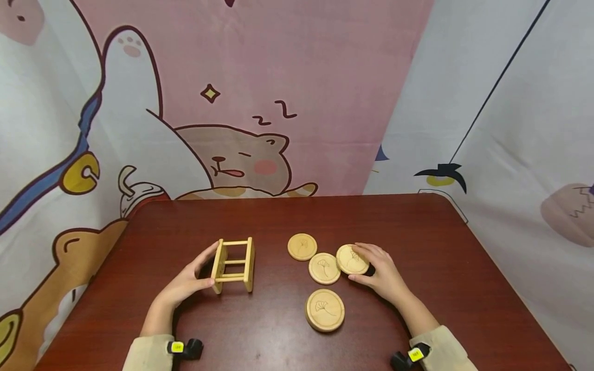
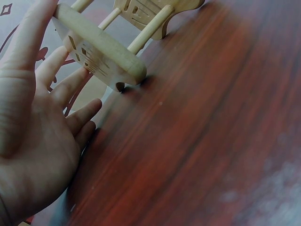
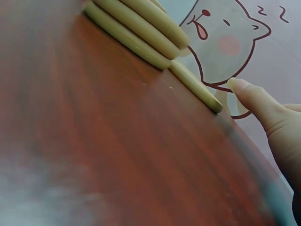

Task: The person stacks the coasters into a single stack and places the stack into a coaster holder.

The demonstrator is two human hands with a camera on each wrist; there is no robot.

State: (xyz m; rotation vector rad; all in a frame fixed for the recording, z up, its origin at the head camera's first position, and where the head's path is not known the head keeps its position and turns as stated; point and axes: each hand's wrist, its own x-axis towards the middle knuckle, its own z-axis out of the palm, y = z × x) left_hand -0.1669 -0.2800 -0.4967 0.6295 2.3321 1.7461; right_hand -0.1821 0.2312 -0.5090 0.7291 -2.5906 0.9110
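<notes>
A light wooden coaster holder [image 1: 233, 268] with two side panels joined by rods is at the left of the table. My left hand [image 1: 187, 281] grips its left panel [image 2: 101, 47], thumb at the near end, fingers along the outer face. At the right, my right hand [image 1: 380, 273] reaches over a round wooden coaster [image 1: 351, 259] with an engraved leaf, fingertips on its far edge. The thumb [image 3: 256, 101] lies apart from the coaster's edge in the right wrist view; the other fingers are hidden there. That coaster adjoins another coaster [image 1: 324, 268].
A further coaster [image 1: 302, 247] lies behind these. Nearer me is a thicker pile of coasters [image 1: 325, 309], its layers showing in the right wrist view. The dark red-brown table [image 1: 278, 216] meets a cartoon-printed cloth [image 1: 301, 77] at its back.
</notes>
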